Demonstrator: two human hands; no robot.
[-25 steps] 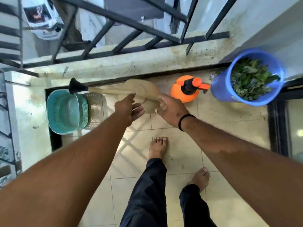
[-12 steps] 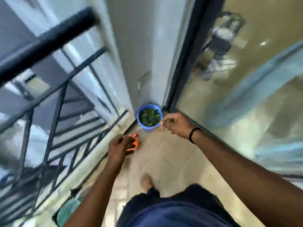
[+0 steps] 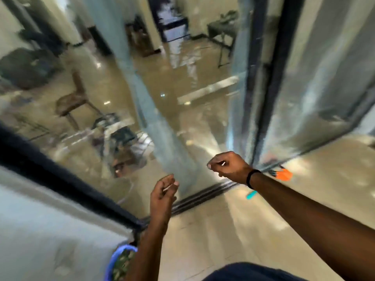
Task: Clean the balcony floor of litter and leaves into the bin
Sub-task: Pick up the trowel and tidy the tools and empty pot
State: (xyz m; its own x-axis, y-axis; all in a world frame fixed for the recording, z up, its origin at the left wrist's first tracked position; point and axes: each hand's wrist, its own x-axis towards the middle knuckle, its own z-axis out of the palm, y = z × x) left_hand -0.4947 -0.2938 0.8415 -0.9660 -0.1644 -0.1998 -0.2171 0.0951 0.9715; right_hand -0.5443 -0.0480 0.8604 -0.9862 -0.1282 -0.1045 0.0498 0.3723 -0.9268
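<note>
The blue bin of leaves stands behind the left hand, and both it and the right hand pinch small pale scraps, probably litter meant for that bin.

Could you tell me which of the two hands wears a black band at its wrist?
The right hand, raised near the dark door frame, has the black band around its wrist. The left hand, lower and nearer the bin, has a bare wrist.

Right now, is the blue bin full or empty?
Not empty: the blue bin at the lower left edge holds green leaves close under its rim. An arm hides part, so exact fullness cannot be told.
</note>
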